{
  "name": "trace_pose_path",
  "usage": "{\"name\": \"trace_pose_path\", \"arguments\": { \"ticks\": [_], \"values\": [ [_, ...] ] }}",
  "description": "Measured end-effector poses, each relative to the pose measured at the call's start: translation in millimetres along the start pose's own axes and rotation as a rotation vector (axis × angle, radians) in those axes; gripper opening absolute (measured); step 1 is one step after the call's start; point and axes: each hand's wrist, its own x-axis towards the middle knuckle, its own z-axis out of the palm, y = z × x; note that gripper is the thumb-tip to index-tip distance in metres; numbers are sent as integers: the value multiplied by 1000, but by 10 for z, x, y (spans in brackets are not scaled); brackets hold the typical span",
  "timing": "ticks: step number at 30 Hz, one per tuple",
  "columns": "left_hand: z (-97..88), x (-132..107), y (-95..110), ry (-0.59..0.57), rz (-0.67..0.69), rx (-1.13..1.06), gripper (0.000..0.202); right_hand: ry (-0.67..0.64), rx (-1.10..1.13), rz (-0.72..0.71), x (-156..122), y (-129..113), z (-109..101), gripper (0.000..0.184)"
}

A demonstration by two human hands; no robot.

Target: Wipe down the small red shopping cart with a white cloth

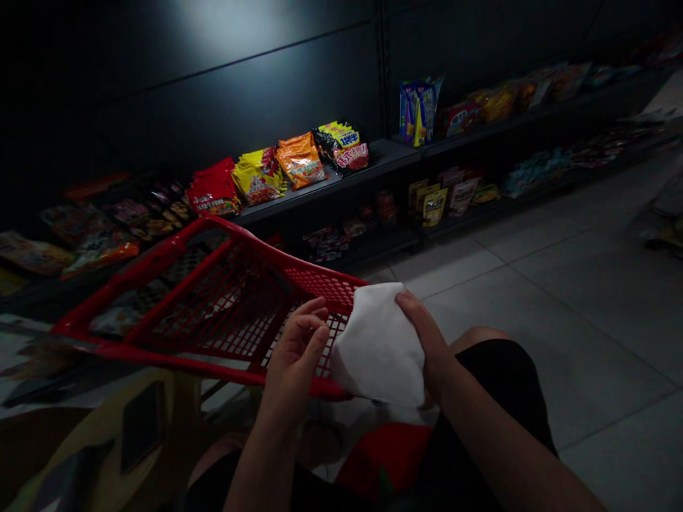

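My right hand [427, 341] grips a folded white cloth [378, 345] by its right edge, thumb at the top corner. The cloth hangs over the near right end of a red plastic shopping cart [208, 366] and hides part of its rim. My left hand [302, 334] is just left of the cloth, above the cart's mesh, with its fingers loosely curled and apart and nothing seen in them. Inside the cart's basket I make out only the red grid.
Behind the cart, dark shelves [384, 153] carry bagged snacks [302, 160] in several colours. At lower left, a phone-like dark slab [141, 427] lies on a round yellowish stool or table [101, 434]. Grey tiled floor [576, 284] spreads to the right.
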Motion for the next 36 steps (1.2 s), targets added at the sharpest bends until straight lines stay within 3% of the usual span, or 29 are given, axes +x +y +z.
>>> {"name": "trace_pose_path", "arguments": {
  "ticks": [2, 4, 6, 8, 10, 13, 14, 16, 18, 19, 21, 23, 24, 25, 27, 30, 34, 36],
  "values": [
    [43, -20, -9, 29, 26, -33, 19, 44, 2, -21, -13, 18, 25, 33],
    [75, -57, -15, 117, 79, -12, 21, 131, -7, -122, -41, 72, 43, 31],
    [95, -100, -21, 133, 90, -3, 31, 155, -42, -218, -92, 137, 60, 28],
    [109, -138, -30, 33, 23, -45, 43, 30, -116, -242, -161, 184, 86, 24],
    [123, -169, -44, -62, -58, -61, 44, -78, -221, -300, -228, 202, 122, 19],
    [154, -212, -65, -61, -101, -90, 31, -30, -374, -513, -292, 201, 161, 32],
    [163, -227, -67, -60, -91, -112, 30, -58, -402, -540, -302, 205, 161, 40],
    [165, -264, -61, -52, -25, -116, 29, -236, -412, -465, -303, 226, 128, 45],
    [115, -315, -55, -25, 71, -14, 34, -342, -388, -351, -260, 256, 30, 36],
    [66, -348, -59, -25, 122, 82, 40, -297, -379, -323, -213, 268, -48, 31],
    [-70, -431, -94, -105, 203, 341, 47, -32, -398, -350, -66, 279, -256, 27],
    [-209, -529, -170, -285, 264, 665, 34, 246, -477, -466, 124, 289, -485, 29],
    [-259, -576, -220, -338, 288, 790, 27, 313, -530, -535, 212, 306, -582, 30],
    [-289, -618, -273, -359, 303, 896, 25, 314, -580, -593, 280, 341, -652, 31],
    [-285, -667, -376, -371, 382, 1026, 22, 168, -646, -621, 321, 477, -690, 33],
    [-184, -623, -471, -369, 459, 1084, 24, 5, -660, -510, 94, 831, -527, 37],
    [-77, -381, -476, -405, 433, 1193, 29, 81, -645, -454, -433, 1363, -283, 27],
    [-67, -242, -467, -426, 386, 1239, 34, 61, -605, -459, -546, 1538, -264, 23]
  ]
}}
